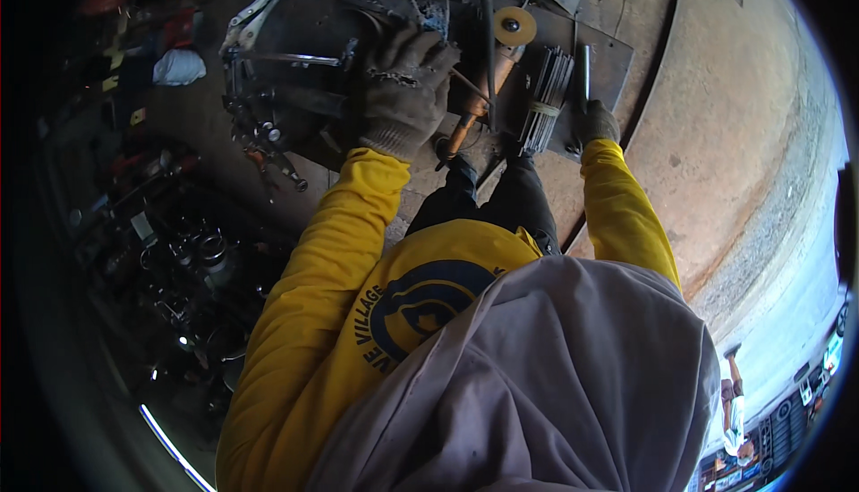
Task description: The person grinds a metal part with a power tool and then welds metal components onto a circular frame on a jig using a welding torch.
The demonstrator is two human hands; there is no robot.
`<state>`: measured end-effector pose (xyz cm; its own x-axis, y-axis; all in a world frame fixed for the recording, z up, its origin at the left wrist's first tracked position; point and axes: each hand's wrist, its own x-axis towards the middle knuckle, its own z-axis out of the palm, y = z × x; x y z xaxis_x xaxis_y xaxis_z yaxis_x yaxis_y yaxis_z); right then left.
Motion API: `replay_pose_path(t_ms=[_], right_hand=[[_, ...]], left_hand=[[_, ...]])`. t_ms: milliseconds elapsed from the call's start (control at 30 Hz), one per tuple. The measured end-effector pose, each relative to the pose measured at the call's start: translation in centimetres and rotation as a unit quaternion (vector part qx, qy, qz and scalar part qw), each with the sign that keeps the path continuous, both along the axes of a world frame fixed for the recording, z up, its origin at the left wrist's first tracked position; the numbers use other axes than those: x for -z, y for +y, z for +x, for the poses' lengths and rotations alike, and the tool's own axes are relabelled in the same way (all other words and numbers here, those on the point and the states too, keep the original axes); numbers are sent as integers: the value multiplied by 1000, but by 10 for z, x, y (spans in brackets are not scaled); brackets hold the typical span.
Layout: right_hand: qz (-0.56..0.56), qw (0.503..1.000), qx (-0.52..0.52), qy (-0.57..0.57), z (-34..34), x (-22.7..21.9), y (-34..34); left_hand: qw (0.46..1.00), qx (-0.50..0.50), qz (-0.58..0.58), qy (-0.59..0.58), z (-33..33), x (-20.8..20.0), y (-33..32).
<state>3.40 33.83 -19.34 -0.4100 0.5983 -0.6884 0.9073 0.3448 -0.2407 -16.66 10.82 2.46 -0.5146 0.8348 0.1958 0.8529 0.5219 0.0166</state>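
Observation:
My left hand, in a worn grey-brown glove with frayed knuckles, is curled over the dark metal table. Its fingertips are hidden, and what they hold cannot be made out. A thin brown rod sticks out beside its fingers. To the right my gloved right hand is closed around the lower end of a shiny metal rod. Between the hands lie an orange angle grinder with a yellow disc and a banded bundle of grey metal bars.
Left of my left hand are locking pliers and a cluster of metal tools. A dark upright bar crosses the table. Metal parts crowd the lower left. Another person is far off at lower right.

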Motion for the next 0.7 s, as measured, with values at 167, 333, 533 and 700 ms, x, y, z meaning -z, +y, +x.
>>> replay_pose_path(t_ms=[167, 333, 533, 700], right_hand=[[19, 1000, -2, 19, -3, 5, 4], [-35, 989, 114, 92, 33, 2, 1], [-390, 800, 279, 360, 29, -128, -61], [-407, 758, 246, 446, -33, -190, -97]], left_hand=[[1000, 0, -2, -20, 2, -4, 0], [999, -2, 11, -31, 1, -3, 7], [999, -6, 32, -33, 1, 5, 0], [999, -5, 19, -32, 0, 0, 1]])
